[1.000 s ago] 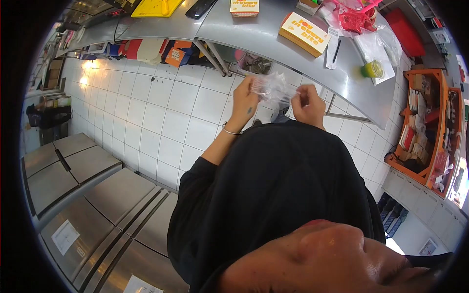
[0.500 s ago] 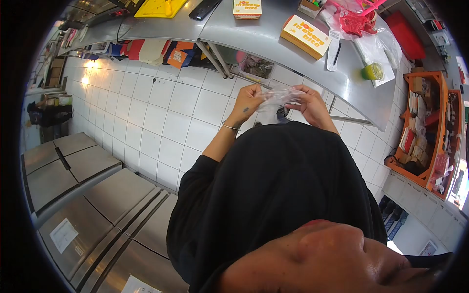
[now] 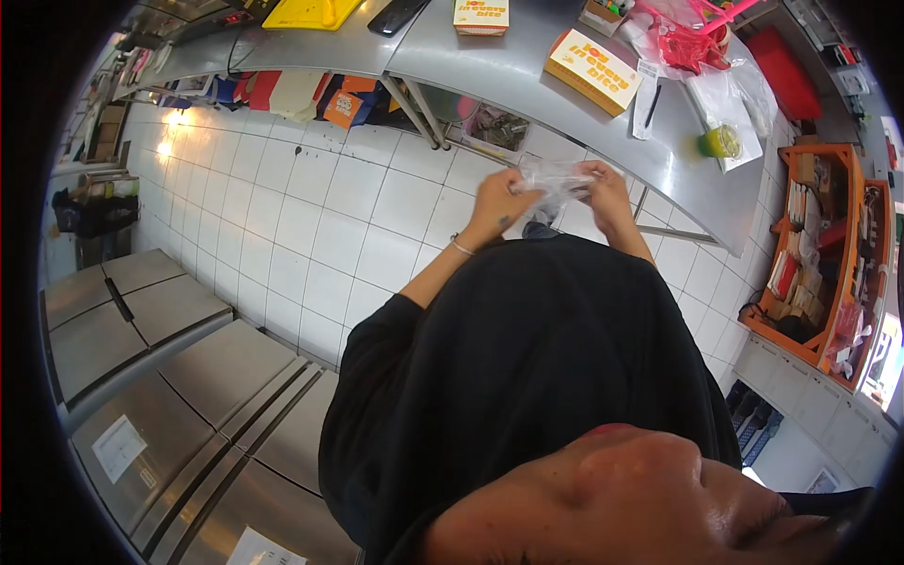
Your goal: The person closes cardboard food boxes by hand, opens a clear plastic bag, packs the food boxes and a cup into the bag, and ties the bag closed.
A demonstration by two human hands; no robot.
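Note:
A thin clear plastic bag (image 3: 556,177) is stretched between my two hands in front of my body, above the tiled floor. My left hand (image 3: 499,202), with a bracelet at its wrist, pinches the bag's left side. On the opposite side, the fingers of my right hand (image 3: 607,196) are closed on the bag's edge. The plastic is crumpled, and its opening cannot be made out. Beyond my hands is the steel table (image 3: 508,80), carrying a white and orange printed box (image 3: 591,72) and a cup with green and yellow contents (image 3: 720,141).
A second printed box (image 3: 481,16), a black pen (image 3: 653,105) and a red plastic bag (image 3: 692,45) lie on the table. An orange shelf unit (image 3: 808,254) stands at right, steel fridges (image 3: 188,395) at lower left. A bin (image 3: 496,129) sits under the table.
Both hands and the plastic bag have shifted slightly to the right. The bag is bunched differently between my fingers. Things on the table have stayed put.

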